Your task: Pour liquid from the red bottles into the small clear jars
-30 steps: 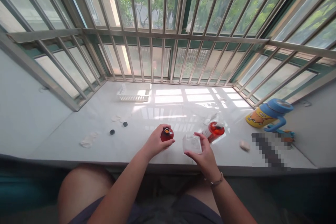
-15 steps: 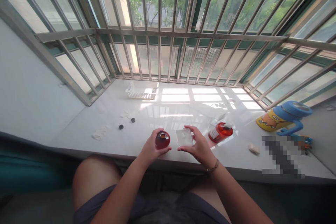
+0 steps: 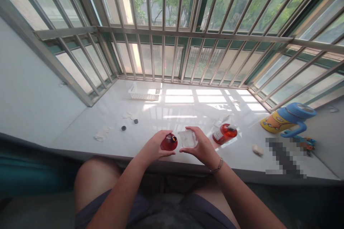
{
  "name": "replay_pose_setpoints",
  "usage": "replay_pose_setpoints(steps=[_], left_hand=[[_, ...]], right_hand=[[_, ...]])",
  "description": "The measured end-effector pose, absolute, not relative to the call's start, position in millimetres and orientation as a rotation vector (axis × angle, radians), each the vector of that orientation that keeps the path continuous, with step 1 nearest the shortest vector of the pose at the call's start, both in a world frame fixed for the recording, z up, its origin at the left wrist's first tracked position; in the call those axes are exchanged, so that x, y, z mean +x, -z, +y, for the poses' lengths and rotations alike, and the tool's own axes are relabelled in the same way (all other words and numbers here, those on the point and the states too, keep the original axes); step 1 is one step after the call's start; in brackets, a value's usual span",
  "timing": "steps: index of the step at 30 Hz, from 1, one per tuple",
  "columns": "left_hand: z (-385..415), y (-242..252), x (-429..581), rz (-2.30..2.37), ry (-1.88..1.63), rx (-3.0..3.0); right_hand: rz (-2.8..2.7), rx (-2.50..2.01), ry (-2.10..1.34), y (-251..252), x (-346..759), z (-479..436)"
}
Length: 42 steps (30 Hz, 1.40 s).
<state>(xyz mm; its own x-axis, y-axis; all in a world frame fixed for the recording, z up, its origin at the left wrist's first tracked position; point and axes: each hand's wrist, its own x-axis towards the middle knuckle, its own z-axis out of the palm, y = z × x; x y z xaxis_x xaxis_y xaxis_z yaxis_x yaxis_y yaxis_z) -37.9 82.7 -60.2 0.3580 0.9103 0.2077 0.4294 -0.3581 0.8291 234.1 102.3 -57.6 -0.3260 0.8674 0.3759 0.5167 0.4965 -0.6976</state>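
Observation:
My left hand (image 3: 157,146) is wrapped around a red bottle (image 3: 168,144) with an uncapped neck, tilted to the right. Its mouth points towards a clear square container (image 3: 187,138), which my right hand (image 3: 201,146) grips by its right side between thumb and fingers. A small gap lies between the bottle's neck and the container. Whether any liquid is in the container I cannot make out. To the right of my right hand, a second red bottle (image 3: 225,134) with a pale label lies or leans on the white ledge (image 3: 150,114).
Two small black caps (image 3: 123,128) and a crumpled whitish piece (image 3: 101,134) lie at left. A white perforated basket (image 3: 145,94) stands near the barred window. On the right are a blue and yellow thermos (image 3: 286,118), a beige lump (image 3: 258,150) and a blurred-out patch.
The bottle in my left hand has tipped from nearly upright to the right, its mouth now nearer the container. My right hand has shifted slightly left and up with the container.

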Motion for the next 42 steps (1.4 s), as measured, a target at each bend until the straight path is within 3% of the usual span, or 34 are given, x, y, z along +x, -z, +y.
replay_pose_setpoints(steps=[19,29,42], left_hand=[[79.1,65.2,-18.4,1.121,-0.902,2.015],[85.2,78.4,-48.6,1.189,-1.043,1.442],[102.1,72.0,-60.9,1.182,-1.149,1.387]], right_hand=[[-2.097,-1.106,-0.505,39.5,242.8,100.3],[-1.677,-1.272,-0.966,54.9,244.6,98.3],[-1.521,-1.25,-1.041,74.7,253.8,108.6]])
